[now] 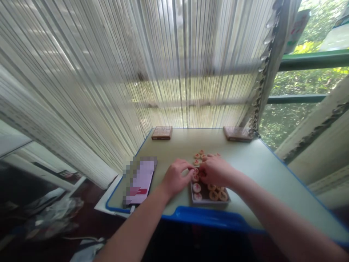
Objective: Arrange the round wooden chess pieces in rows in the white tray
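Round wooden game pieces with red marks lie in a shallow grey tray [227,199] near the front edge of a small table [261,171]; more loose pieces [199,155] sit on the table just beyond it. My left hand [176,177] rests at the tray's left side with fingers curled and pinched on a piece. My right hand [216,170] lies over the tray's far end, fingers bent down onto the pieces; what it holds is hidden.
A phone [141,180] lies at the table's left edge. Two flat wooden boxes [162,132] [236,133] sit at the back, against a white string curtain [122,80]. A window with green bars is at right. Clutter lies on the floor at left.
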Motion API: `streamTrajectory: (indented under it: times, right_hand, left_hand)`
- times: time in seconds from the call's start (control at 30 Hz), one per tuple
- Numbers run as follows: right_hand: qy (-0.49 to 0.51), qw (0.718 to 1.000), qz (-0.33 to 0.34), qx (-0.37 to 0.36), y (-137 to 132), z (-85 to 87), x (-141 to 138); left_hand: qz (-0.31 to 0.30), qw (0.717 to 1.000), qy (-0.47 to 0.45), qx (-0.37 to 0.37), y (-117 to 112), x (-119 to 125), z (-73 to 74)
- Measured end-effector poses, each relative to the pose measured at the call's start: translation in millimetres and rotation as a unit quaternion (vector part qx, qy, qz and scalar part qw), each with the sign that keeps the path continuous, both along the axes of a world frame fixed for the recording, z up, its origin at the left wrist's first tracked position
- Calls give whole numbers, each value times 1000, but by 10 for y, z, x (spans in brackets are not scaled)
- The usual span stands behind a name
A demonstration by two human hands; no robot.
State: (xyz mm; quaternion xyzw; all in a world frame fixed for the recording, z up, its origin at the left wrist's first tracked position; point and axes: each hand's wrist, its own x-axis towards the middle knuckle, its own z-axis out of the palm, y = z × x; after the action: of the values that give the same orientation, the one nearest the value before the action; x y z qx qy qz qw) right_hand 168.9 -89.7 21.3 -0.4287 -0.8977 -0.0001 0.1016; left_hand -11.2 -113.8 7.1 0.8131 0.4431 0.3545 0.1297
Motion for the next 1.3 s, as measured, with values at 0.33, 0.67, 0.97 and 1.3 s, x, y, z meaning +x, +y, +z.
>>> streamTrajectory:
  times: [0.33, 0.67, 0.97, 1.3]
  right_hand:
    - [142, 985, -29, -89, 205, 236, 423]
    - [175, 957, -229, 19, 852, -389, 846]
    - [150, 971, -184, -32, 603, -183, 798]
    - [167, 973, -155, -21, 552, -91, 794]
  left_hand:
    - [71, 996, -26, -48, 122, -33, 9]
    - [82, 986, 54, -132, 1077, 475, -5]
    - [86, 986, -4, -141, 1192, 324, -135]
    - [112, 988, -108, 20, 1146, 305, 19]
